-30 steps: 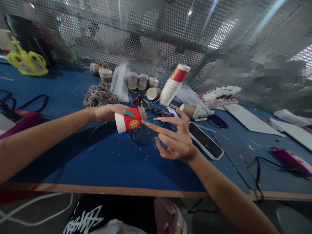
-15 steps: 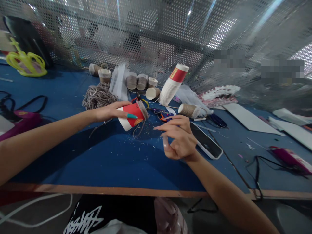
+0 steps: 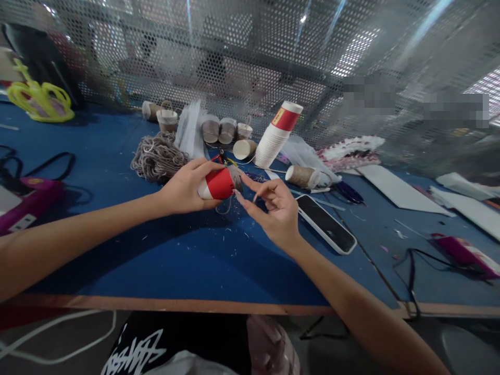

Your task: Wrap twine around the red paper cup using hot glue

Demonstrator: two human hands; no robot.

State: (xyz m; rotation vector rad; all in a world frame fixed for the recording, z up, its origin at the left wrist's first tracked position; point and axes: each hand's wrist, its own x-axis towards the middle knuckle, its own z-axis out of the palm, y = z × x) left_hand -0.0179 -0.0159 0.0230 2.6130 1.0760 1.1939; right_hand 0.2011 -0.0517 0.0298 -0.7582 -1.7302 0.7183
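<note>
A red-and-white paper cup (image 3: 219, 183) lies tilted on its side in my left hand (image 3: 183, 188), whose fingers wrap round its white end. Grey yarn (image 3: 236, 178) is wound round the cup's right end, and a thin loose strand hangs below. My right hand (image 3: 275, 208) has its index finger and thumb at that wound end, one above the other, touching it; the other fingers are curled. Behind my left hand lies a bundle of grey yarn (image 3: 158, 156). Scissors (image 3: 222, 158) lie behind the cup, partly hidden.
A leaning stack of paper cups (image 3: 275, 138), several yarn-wrapped cups (image 3: 211, 130) and white strips (image 3: 189, 130) stand behind. A phone (image 3: 328, 224) lies right of my right hand. A yellow crown-shaped object (image 3: 41, 101) is far left. Scraps litter the blue table (image 3: 175, 271).
My right hand has moved left and up to the cup's wound end. My left hand has turned the cup and shifted its grip; the cup has moved slightly right.
</note>
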